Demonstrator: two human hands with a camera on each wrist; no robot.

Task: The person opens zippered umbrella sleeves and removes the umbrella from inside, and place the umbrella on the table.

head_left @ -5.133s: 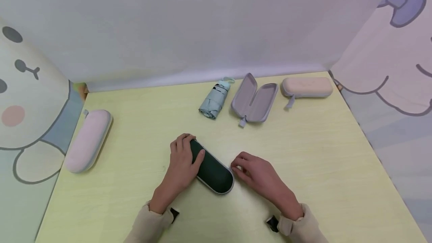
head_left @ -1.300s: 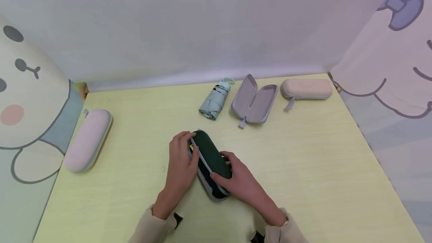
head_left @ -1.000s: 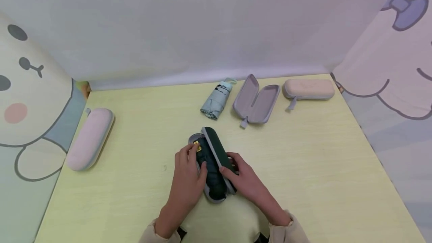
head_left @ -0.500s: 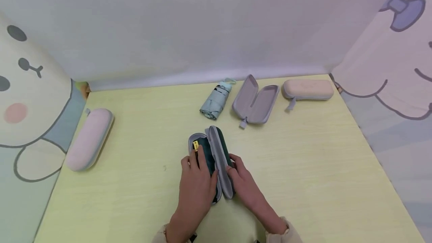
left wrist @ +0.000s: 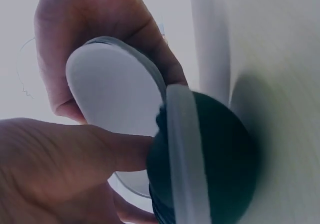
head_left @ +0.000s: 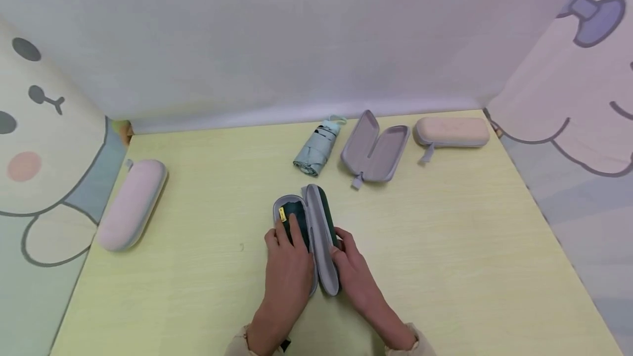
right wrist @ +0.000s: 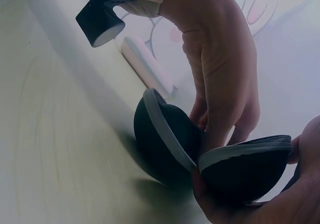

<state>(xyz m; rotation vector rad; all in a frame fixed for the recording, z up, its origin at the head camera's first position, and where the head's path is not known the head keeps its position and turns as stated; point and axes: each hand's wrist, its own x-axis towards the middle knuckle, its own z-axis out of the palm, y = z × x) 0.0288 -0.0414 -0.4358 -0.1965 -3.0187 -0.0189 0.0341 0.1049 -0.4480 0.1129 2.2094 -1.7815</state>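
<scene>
A dark green zip case (head_left: 326, 240) with grey lining lies unzipped on the table, its lid raised on the right. Inside the left half sits a dark green folded umbrella (head_left: 295, 209) with a yellow tag. My left hand (head_left: 289, 276) reaches into the case and grips the umbrella, covering most of it. In the left wrist view my thumb (left wrist: 125, 151) presses on its dark fabric. My right hand (head_left: 357, 271) holds the lid from the right, thumb on the grey rim and fingers behind the green shell (right wrist: 245, 176).
Behind the hands lie a light blue folded umbrella (head_left: 316, 147), an open mauve case (head_left: 383, 155) and a closed peach case (head_left: 452, 131). A closed pink case (head_left: 133, 205) lies on the left of the table. A white curtain (head_left: 296, 43) rises at the back edge.
The green case was closed and is now unzipped. My right hand has swung its lid up to the right, while my left hand has moved from the shell onto the umbrella inside.
</scene>
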